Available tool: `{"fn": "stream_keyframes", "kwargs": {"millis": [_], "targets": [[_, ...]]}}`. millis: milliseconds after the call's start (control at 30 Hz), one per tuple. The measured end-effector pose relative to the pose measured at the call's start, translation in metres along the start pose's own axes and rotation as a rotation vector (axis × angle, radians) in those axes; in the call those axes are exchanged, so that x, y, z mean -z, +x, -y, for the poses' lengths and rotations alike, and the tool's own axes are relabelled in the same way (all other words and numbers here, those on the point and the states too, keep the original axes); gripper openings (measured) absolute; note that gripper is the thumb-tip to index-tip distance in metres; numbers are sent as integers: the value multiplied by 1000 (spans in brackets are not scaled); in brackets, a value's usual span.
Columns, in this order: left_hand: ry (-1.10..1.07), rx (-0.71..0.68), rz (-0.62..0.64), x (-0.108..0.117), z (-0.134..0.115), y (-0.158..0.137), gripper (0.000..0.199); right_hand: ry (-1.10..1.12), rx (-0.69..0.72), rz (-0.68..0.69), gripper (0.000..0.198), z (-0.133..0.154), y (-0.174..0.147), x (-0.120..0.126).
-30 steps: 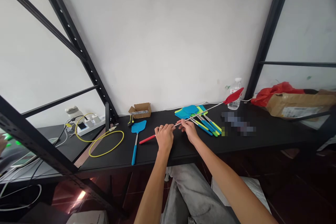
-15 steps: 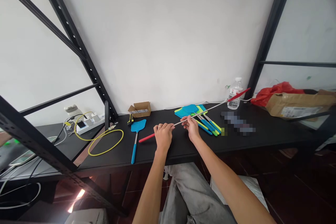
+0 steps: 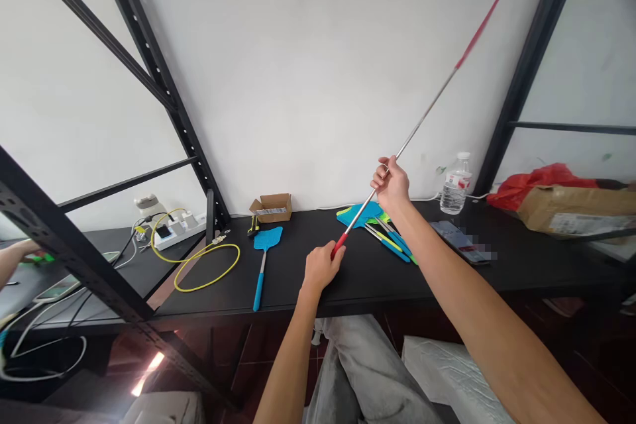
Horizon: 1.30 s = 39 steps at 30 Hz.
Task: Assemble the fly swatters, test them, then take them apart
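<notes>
A red fly swatter point(image 3: 428, 110) with a long metal rod slants up to the right across the wall, its red head seen edge-on. My left hand point(image 3: 322, 266) is closed round its red handle, just over the black table. Higher up, my right hand point(image 3: 393, 184) has its fingers curled round the metal rod. Beneath that hand lies a pile of blue and yellow-green fly swatters point(image 3: 365, 214), partly hidden by my wrist. A single blue fly swatter point(image 3: 263, 258) rests to the left of my left hand.
On the black table point(image 3: 298, 285) are a small open cardboard box point(image 3: 273, 209), a looped yellow cable point(image 3: 206, 289), a water bottle point(image 3: 454, 185) and a phone point(image 3: 460, 242). A power strip point(image 3: 181, 232) stands left; a larger carton point(image 3: 571, 209) sits right. Another person's hand point(image 3: 17, 257) shows far left.
The red fly swatter has swung from nearly flat to steeply tilted, its head rising. My right hand has moved up and right, away from my left hand, which has shifted slightly right.
</notes>
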<state>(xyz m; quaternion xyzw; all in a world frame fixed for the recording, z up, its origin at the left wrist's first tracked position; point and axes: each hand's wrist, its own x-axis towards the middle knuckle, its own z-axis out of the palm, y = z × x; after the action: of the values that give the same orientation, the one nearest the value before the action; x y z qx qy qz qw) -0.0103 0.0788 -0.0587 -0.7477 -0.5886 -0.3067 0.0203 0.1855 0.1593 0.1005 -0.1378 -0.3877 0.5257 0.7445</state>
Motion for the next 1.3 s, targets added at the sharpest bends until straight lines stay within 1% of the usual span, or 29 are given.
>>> {"fn": "stream_keyframes", "kwargs": {"millis": [100, 200, 300, 367, 467, 600, 800, 1100, 1300], "targets": [[-19, -1, 65, -3, 2, 0, 48, 8, -46, 66, 48, 8, -6, -25], [-31, 62, 82, -5, 3, 1, 53, -50, -93, 152, 57, 7, -13, -50], [-59, 115, 84, -5, 3, 2, 55, -127, -106, 219, 63, 1, -21, -73], [-85, 132, 75, -5, 4, 2, 55, -176, -104, 240, 65, -4, -27, -84], [-114, 153, 67, -5, 6, 2, 54, -232, -102, 263, 67, -11, -34, -95], [-131, 164, 58, -8, 8, 1, 55, -257, -93, 292, 68, -14, -38, -99], [-139, 177, 42, -8, 7, 0, 54, -213, -96, 337, 69, -20, -41, -99], [-170, 210, 61, -1, 4, -1, 51, -211, -159, 358, 67, -56, -66, -88], [-174, 204, 55, -1, 4, -1, 52, -180, -172, 370, 66, -63, -67, -84]]}}
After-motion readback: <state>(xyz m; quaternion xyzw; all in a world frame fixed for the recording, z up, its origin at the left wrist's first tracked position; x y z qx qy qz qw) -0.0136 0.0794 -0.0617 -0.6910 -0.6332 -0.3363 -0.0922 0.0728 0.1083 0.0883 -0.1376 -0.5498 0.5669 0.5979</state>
